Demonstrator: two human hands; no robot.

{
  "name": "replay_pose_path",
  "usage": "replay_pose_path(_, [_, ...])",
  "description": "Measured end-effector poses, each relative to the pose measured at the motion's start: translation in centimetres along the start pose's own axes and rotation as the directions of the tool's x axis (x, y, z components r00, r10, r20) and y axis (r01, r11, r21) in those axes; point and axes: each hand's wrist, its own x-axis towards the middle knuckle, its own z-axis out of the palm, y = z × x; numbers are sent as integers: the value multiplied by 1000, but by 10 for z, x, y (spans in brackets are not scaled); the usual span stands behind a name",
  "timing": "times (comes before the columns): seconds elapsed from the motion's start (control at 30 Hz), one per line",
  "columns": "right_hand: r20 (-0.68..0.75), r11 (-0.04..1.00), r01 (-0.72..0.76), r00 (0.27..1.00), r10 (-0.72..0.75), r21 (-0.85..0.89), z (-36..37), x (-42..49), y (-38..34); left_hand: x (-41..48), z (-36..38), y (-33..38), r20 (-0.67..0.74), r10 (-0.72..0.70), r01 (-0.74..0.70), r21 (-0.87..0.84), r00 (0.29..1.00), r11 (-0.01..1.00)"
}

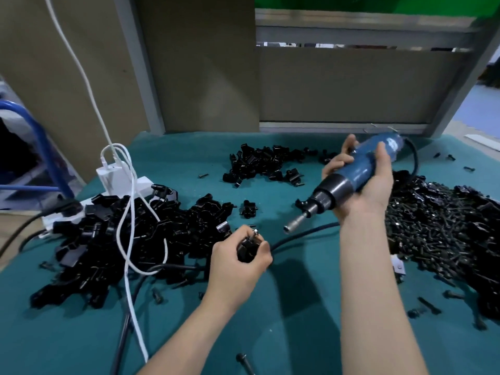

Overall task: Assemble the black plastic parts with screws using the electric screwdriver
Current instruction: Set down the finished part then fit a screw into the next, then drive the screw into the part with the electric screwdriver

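Left hand (238,263) pinches seemingly screwed part (246,250)

Blue electric screwdriver (359,174) tilted bit-down above table, small black plastic part (247,249) with screw, held

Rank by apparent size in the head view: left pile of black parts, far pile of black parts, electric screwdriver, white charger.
1. left pile of black parts
2. far pile of black parts and electric screwdriver look alike; the screwdriver is nearer the camera, so no ranking
3. white charger
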Motion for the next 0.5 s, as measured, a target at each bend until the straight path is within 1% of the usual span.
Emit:
replay_pose_path(0.1, [-96, 997, 58, 993, -62, -45, -9, 3, -6, 2, 0, -3, 19, 41, -43, 108, 999, 993])
replay_pose_path(0.23, [-160, 987, 115, 978, -133, -114, -16, 5, -12, 1, 2, -5, 39, 56, -63, 197, 998, 978])
replay_pose_path(0.3, [-166, 980, 127, 974, -152, -153, -17, 5, -9, 1, 3, -7, 43, 55, -63, 215, 998, 975])
replay_pose_path(0.37, [-156, 965, 125, 974, -164, -230, -13, 4, -4, 1, 3, -7, 48, 50, -59, 211, 998, 976])
replay_pose_path(0.5, [-91, 938, 110, 985, -148, -328, -3, 3, 9, 1, 2, -6, 45, 41, -50, 200, 998, 979])
